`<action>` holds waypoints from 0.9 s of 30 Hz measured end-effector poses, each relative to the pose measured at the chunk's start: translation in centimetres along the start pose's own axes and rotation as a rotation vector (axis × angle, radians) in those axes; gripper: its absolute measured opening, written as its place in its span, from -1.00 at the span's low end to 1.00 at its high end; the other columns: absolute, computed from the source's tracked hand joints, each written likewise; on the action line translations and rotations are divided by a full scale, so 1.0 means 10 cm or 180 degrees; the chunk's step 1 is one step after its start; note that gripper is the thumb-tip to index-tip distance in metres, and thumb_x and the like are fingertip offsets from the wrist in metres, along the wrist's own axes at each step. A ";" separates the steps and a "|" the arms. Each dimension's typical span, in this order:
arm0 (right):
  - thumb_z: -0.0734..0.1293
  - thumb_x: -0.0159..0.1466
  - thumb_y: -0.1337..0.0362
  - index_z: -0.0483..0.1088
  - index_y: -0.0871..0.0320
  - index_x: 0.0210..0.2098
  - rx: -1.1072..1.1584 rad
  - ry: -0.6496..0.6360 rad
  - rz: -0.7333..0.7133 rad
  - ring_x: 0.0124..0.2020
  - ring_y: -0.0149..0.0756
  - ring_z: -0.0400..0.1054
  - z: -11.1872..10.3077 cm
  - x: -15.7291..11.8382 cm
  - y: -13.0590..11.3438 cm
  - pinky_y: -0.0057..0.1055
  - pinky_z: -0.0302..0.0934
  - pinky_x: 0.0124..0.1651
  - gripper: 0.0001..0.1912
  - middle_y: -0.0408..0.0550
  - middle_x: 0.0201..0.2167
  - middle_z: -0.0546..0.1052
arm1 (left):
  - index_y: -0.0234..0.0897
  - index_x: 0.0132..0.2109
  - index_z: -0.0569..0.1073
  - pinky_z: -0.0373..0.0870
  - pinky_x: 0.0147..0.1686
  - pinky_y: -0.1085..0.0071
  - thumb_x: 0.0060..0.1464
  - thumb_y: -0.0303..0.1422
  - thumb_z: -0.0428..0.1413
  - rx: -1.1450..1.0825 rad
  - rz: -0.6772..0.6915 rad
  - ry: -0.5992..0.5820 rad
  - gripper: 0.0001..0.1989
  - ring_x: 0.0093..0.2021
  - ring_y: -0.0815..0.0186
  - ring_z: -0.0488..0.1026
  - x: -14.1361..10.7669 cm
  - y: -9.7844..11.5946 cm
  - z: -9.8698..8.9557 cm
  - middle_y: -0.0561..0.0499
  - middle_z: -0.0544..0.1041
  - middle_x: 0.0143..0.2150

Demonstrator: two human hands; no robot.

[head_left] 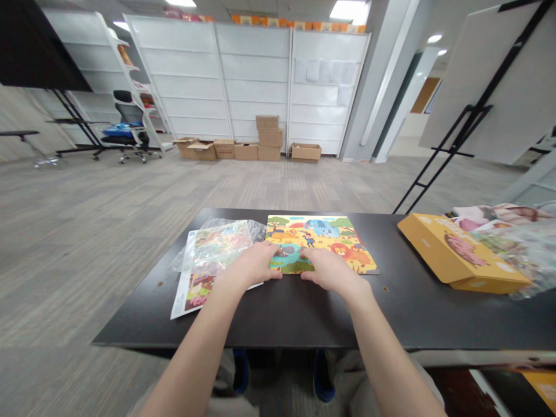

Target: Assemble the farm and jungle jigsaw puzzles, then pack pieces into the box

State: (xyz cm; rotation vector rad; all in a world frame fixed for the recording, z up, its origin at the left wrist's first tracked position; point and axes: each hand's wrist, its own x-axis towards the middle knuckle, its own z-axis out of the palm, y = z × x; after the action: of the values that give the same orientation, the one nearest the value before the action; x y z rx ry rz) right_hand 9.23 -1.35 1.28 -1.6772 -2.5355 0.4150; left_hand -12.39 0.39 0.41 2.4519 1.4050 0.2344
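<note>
A colourful board with cartoon animals (325, 234) lies flat on the black table (295, 313). My left hand (259, 265) rests at the board's lower left corner, fingers apart and holding nothing. Over the board's lower edge, near its middle, is my right hand (325, 267), also with spread fingers and nothing gripped. Left of the board lies a printed sheet (182, 292), with crumpled clear plastic (212, 246) over its upper part; my left forearm crosses in front of some of it.
On the table's right side sits a yellow box (460, 249) beside clear plastic wrapping (542, 255) and cloth. Cardboard boxes (269, 139) stand by white shelving at the back. A black-framed stand rises at the right.
</note>
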 end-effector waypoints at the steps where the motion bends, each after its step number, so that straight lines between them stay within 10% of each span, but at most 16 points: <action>1: 0.47 0.19 0.26 0.48 0.12 -0.01 0.0020 -0.0006 0.0024 0.04 0.02 0.47 0.00 0.00 0.01 -0.24 0.30 -0.03 -0.63 0.09 0.00 0.59 | -0.28 0.04 0.53 0.35 0.10 0.16 -0.01 -0.27 0.29 -0.0005 0.0016 0.0024 -0.56 0.08 -0.02 0.48 0.01 -0.01 0.00 -0.20 0.54 0.09; 27: 0.48 0.17 0.24 0.50 0.17 -0.11 0.0299 0.0085 -0.0242 -0.05 -0.10 0.43 0.02 0.02 0.15 -0.32 0.24 -0.05 -0.69 0.08 -0.09 0.54 | -0.21 -0.04 0.55 0.45 -0.04 0.21 0.11 -0.38 0.05 0.0438 0.0221 -0.0109 -0.70 -0.02 0.04 0.56 -0.07 0.25 -0.04 -0.12 0.63 -0.05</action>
State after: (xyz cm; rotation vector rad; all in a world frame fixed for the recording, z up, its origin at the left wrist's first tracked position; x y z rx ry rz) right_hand 10.49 -0.69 0.66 -1.5385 -2.5094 0.4938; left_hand -10.78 -1.32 1.63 2.6056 1.3656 0.1136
